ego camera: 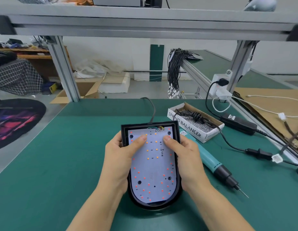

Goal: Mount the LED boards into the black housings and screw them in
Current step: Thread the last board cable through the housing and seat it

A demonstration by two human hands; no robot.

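A black housing [177,130] with a rounded near end lies on the green table, a white LED board [153,167] with red and orange LEDs seated inside it. My left hand [119,157] grips the housing's left side, its thumb pressing on the board. My right hand [186,157] grips the right side, thumb also on the board. Coloured wires join the board at its far edge. A teal electric screwdriver [213,162] lies on the table just right of my right hand, tip pointing toward me.
A cardboard box [186,125] marked SPRING BALANCER holds screws and a coiled black cable, behind the screwdriver. A black power adapter [238,122] and cables lie at right, with cardboard sheets [269,104] beyond. An aluminium frame post [66,72] stands at the table's far left corner.
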